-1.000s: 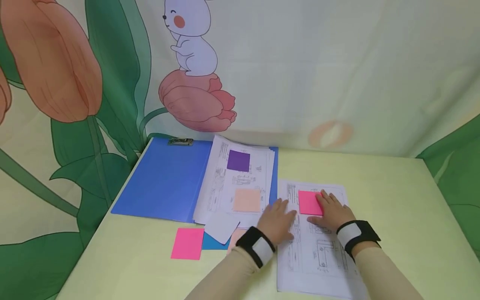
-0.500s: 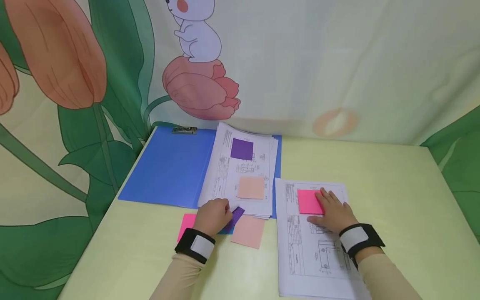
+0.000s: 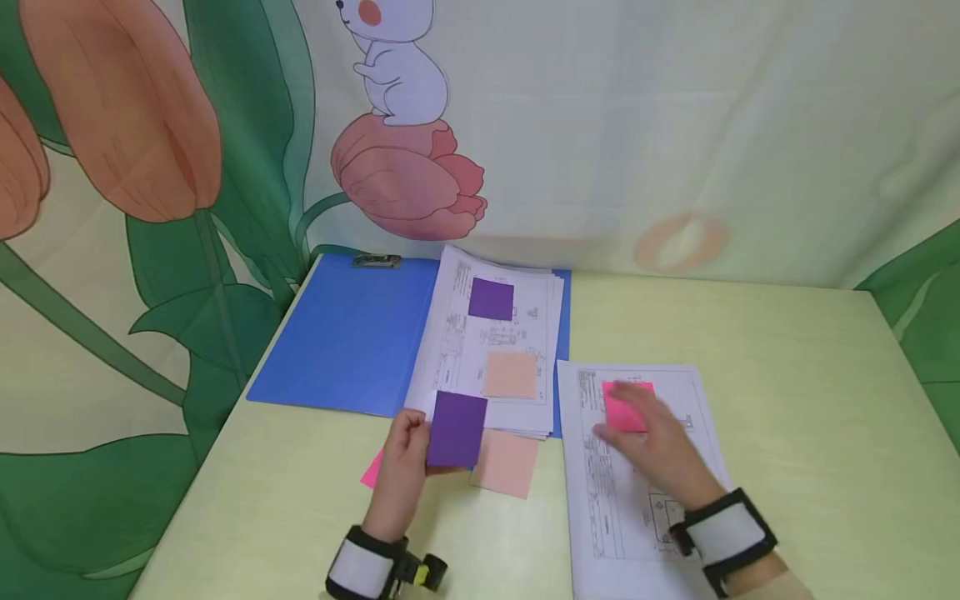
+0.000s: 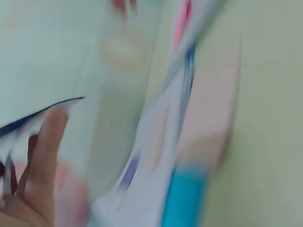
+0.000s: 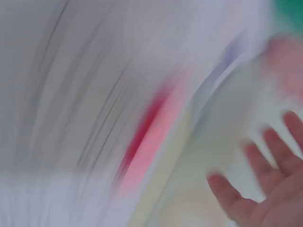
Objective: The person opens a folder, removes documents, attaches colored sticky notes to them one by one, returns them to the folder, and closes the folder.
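My left hand [image 3: 402,467] holds a purple sticky note [image 3: 457,429] upright by its left edge, above the table in front of the folder. In the left wrist view, blurred, a finger [image 4: 49,142] lies against the note's underside. My right hand [image 3: 666,450] hovers over a stack of printed drawing sheets [image 3: 600,500], its fingers spread and holding nothing. Below those fingers a pink sticky note [image 3: 626,412] lies on the top sheet, partly covered in the head view. The right wrist view shows the right hand's fingers [image 5: 260,161] apart from the paper.
Behind lies an open blue folder [image 3: 348,333] with a metal clip [image 3: 377,262]. Its sheets [image 3: 442,358] bear a purple note [image 3: 491,299] and a peach note [image 3: 510,375]. Another peach note [image 3: 506,465], a blue note [image 4: 184,198] and a pink note [image 3: 372,469] lie in front.
My left hand has gone left from beside the loose sheets, picked up the purple note and raised it. My right hand has lifted off the pink note.
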`<move>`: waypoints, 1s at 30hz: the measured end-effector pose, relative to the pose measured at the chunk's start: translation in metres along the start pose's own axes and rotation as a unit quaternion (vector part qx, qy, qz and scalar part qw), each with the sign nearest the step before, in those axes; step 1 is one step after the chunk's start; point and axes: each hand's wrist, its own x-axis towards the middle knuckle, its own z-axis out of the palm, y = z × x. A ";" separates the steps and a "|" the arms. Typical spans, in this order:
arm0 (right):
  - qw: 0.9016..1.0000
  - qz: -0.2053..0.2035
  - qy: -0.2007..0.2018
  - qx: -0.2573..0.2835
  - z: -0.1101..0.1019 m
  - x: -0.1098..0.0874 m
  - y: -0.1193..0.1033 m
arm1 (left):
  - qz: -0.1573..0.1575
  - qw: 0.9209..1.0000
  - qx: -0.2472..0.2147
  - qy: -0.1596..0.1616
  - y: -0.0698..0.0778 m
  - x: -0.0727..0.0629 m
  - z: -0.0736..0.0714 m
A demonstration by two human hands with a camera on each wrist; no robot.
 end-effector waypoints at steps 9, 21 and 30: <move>0.982 0.065 0.017 0.175 0.049 -0.064 -0.086 | 0.033 0.989 -0.033 -0.138 -0.028 -0.067 0.071; 0.942 0.020 0.097 0.320 0.043 -0.083 -0.067 | -0.178 0.903 -0.314 -0.234 -0.019 -0.053 0.068; 0.846 0.277 0.067 0.450 0.037 -0.083 -0.057 | -0.197 0.890 -0.313 -0.269 -0.021 -0.058 0.072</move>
